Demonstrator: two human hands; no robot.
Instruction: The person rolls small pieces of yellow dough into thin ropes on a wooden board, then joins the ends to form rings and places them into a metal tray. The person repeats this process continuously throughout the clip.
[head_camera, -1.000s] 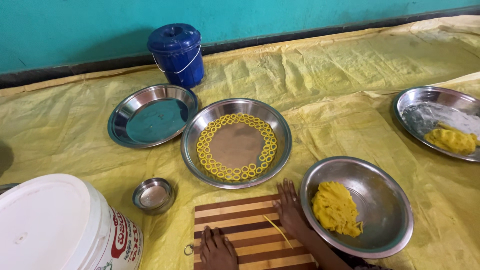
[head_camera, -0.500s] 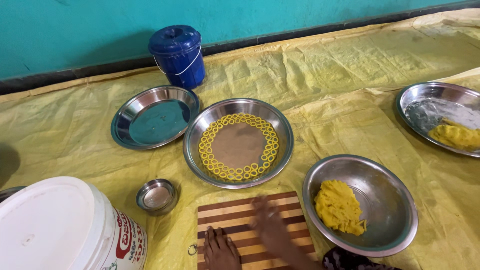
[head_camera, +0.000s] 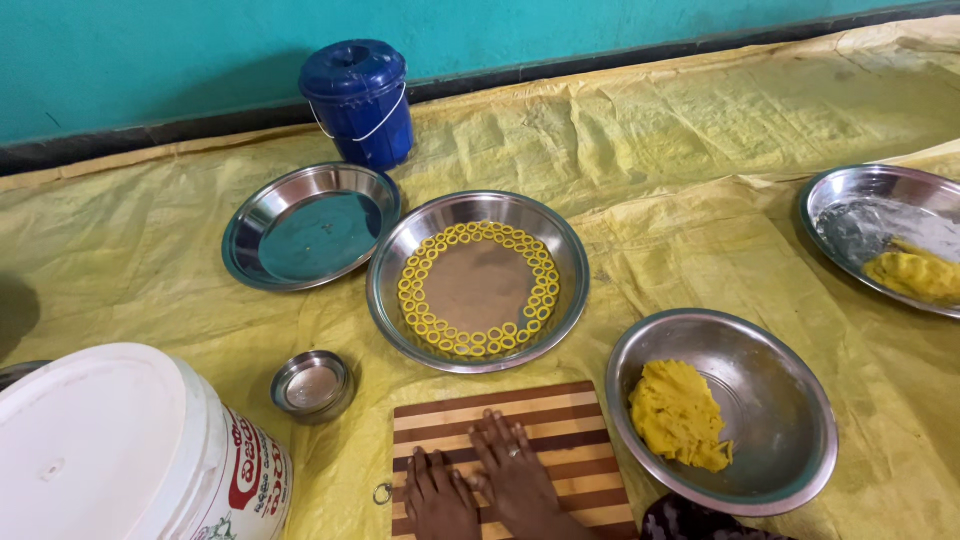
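At the near edge of the yellow sheet, I see both hands laid palm-down on the striped wooden board. My left hand lies flat with its fingers spread, released, grasping nothing. My right hand rests just beside it, partly overlapping, fingers stretched forward and flat on the wood; whether anything sits beneath either palm I cannot tell. Just right of the board stands a steel bowl holding a lump of yellow dough. Beyond the board, a steel plate carries small yellow dough rings set in a circle along its floor. Farther left lies an empty steel plate, and behind it a blue lidded bucket. A small steel cup sits left of the board, near a white tub.
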